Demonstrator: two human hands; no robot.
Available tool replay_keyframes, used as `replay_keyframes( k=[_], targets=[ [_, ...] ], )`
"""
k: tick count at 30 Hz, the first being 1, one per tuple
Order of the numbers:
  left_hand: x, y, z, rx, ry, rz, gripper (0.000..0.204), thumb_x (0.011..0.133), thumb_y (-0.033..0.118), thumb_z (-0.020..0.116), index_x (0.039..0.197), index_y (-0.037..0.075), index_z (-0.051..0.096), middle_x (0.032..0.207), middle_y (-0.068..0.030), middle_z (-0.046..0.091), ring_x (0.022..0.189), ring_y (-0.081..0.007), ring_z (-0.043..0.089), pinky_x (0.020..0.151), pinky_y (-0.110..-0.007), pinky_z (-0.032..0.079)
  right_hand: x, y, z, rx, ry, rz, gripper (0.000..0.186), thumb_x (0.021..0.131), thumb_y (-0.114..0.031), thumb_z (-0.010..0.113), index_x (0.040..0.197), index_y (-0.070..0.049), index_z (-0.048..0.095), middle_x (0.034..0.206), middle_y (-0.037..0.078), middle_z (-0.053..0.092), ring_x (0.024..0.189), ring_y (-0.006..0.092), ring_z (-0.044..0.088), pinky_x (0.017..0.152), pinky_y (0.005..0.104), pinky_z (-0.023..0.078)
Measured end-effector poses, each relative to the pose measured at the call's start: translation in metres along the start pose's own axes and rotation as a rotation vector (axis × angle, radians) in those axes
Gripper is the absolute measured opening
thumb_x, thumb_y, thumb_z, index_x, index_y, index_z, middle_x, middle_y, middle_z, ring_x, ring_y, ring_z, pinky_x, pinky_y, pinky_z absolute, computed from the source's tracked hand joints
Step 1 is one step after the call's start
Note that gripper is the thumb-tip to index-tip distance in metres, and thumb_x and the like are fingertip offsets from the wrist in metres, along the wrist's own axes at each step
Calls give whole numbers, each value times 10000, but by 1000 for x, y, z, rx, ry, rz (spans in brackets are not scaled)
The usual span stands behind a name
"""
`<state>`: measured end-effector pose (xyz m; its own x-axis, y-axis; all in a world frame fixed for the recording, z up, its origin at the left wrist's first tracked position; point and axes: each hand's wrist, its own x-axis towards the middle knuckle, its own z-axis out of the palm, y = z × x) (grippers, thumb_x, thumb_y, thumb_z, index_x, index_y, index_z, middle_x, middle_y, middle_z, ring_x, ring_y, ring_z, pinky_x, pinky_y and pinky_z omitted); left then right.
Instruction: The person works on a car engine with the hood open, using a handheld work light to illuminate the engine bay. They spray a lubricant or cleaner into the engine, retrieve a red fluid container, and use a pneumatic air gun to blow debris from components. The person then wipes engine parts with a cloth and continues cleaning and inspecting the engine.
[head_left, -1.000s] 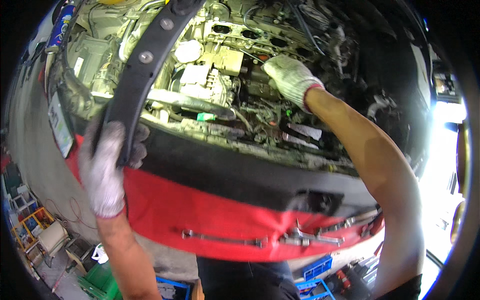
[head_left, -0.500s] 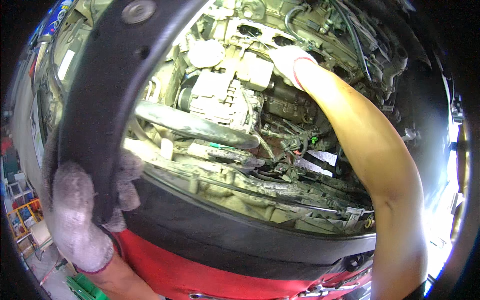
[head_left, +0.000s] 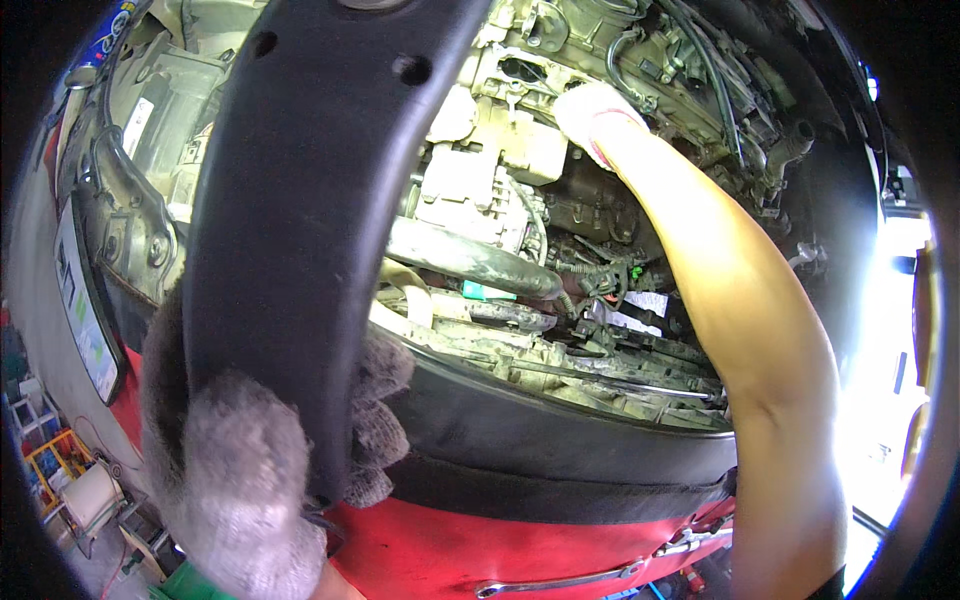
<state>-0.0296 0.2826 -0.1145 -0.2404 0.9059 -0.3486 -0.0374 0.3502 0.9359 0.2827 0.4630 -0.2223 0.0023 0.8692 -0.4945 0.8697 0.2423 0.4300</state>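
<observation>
My left hand (head_left: 250, 470), in a greyish knitted glove, is wrapped round the lower end of a long, curved black plastic trim piece (head_left: 290, 200) with round holes. It stands up close in front of the view and hides part of the engine bay. My right hand (head_left: 600, 115), in a white glove with a red-edged cuff, reaches far into the bay beside the dark oval ports (head_left: 522, 70) of the engine. Its fingers look closed, but bright glare hides them. A thin line shows between this hand and the nearest port; what it is I cannot make out.
A thick pipe (head_left: 480, 262) crosses the bay below the engine block, with wiring (head_left: 610, 285) to its right. Along the front edge lies a black and red cover (head_left: 420, 535), with a wrench (head_left: 560, 582) on it. An orange frame (head_left: 55, 460) stands at far left.
The black trim piece and my left hand appear further right and larger in view. My right hand remains at the ports, its forearm slightly shifted. The whole view has shifted somewhat.
</observation>
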Motion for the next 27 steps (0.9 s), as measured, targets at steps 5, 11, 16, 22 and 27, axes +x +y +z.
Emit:
replay_keyframes(
  k=[5, 11, 16, 22, 27],
  targets=[
    [-2, 10, 4, 72, -136, -26, 737, 1001, 547, 558, 1490, 7, 442, 925, -210, 745, 526, -205, 657, 362, -271, 482, 8, 2, 4, 54, -28, 36, 104, 768, -10, 695, 753, 52, 777, 792, 226, 750, 745, 334, 773, 697, 409, 615],
    [-5, 3, -3, 74, -9, -36, 759, 992, 538, 575, 1491, -12, 419, 931, -223, 740, 537, -226, 669, 368, -290, 511, 27, 7, 64, 1088, -31, 427, 254, 897, -112, 555, 968, 27, 755, 868, 210, 754, 625, 333, 685, 631, 428, 574],
    [-2, 2, -7, 38, -72, -22, 803, 956, 490, 634, 1506, -31, 369, 955, -259, 727, 554, -273, 686, 388, -336, 561, 21, 2, 70, 476, 171, 190, 203, 796, -92, 733, 974, -13, 792, 982, 191, 771, 884, 324, 762, 811, 417, 606],
    [3, 1, -18, -1, -143, -73, 819, 927, 483, 679, 1485, -44, 392, 950, -267, 723, 572, -288, 701, 399, -348, 573, -7, -3, 41, 496, 354, 345, 290, 1024, -133, 440, 1141, -16, 679, 1036, 192, 725, 935, 330, 702, 874, 423, 548],
    [0, 2, -17, -4, -138, -106, 835, 925, 530, 651, 1462, -63, 413, 954, -267, 726, 580, -289, 708, 407, -348, 573, -4, 5, 60, 566, 627, 400, 356, 1034, -331, 481, 1085, -39, 680, 1140, 197, 731, 1129, 320, 694, 910, 413, 567]
  ],
)
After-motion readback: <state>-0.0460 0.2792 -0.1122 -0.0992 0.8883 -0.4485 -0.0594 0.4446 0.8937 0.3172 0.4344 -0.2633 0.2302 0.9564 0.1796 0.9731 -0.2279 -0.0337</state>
